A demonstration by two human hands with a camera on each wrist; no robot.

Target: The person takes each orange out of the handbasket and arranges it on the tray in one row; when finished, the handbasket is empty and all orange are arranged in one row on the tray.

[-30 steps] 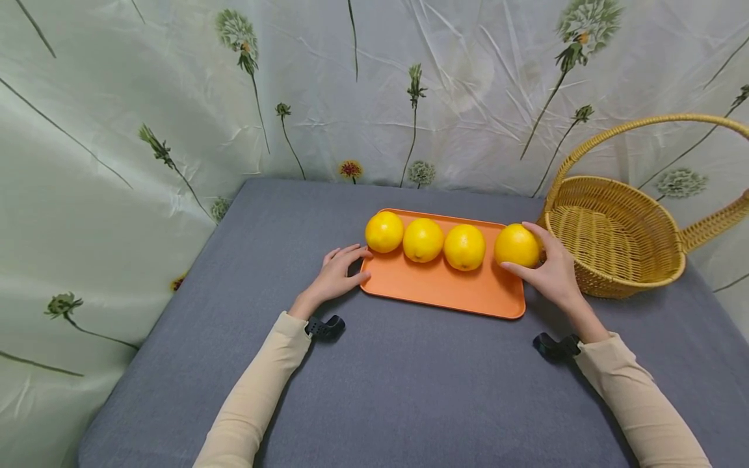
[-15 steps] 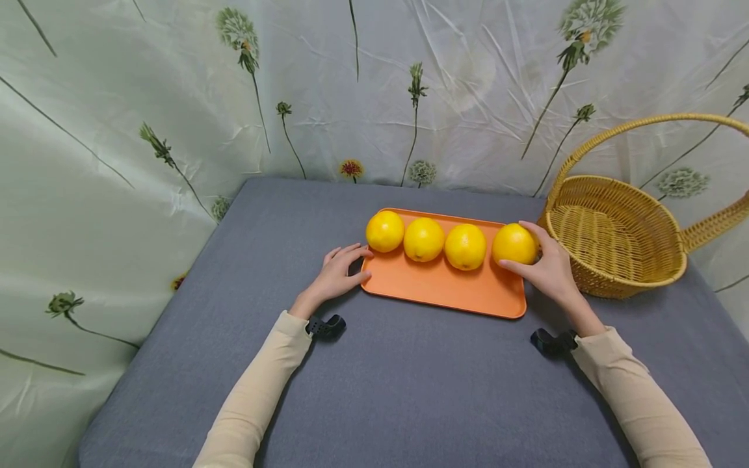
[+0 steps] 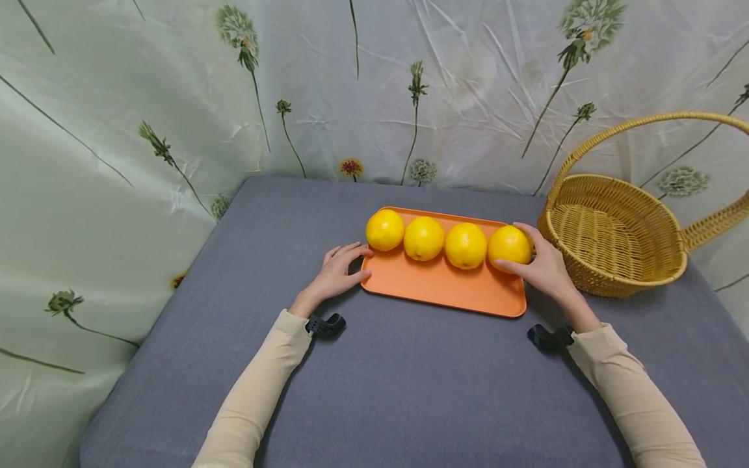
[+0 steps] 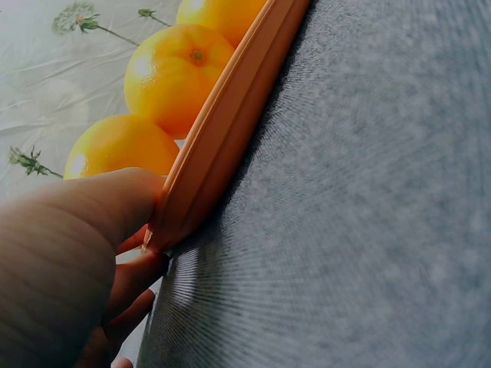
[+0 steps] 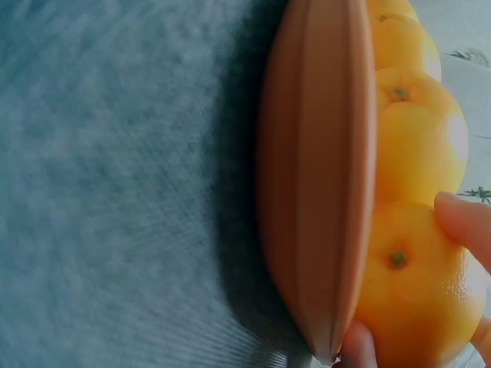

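My right hand [image 3: 549,268] holds the rightmost orange [image 3: 506,244] between thumb and fingers, at the right end of an orange tray [image 3: 433,289]. In the right wrist view this orange [image 5: 414,287] lies against its neighbour [image 5: 418,146], with a fingertip low beside the tray's rim. Three oranges stand in a row to its left: one at the far left corner [image 3: 384,230], one beside it [image 3: 424,238] and a third [image 3: 465,246]. My left hand [image 3: 336,274] rests its relaxed fingers and thumb on the tray's left edge; the left wrist view shows the thumb [image 4: 130,199] over the rim.
A wicker basket [image 3: 614,240] with a tall arched handle stands right of the tray, close to my right hand. Grey cloth [image 3: 433,383] covers the table. Behind it hangs a pale curtain [image 3: 328,97] printed with dandelions. Each wrist wears a black strap mount.
My right hand has slid the rightmost orange leftward along the tray, closing the gap to the third orange. The left hand, tray and basket stay where they were.
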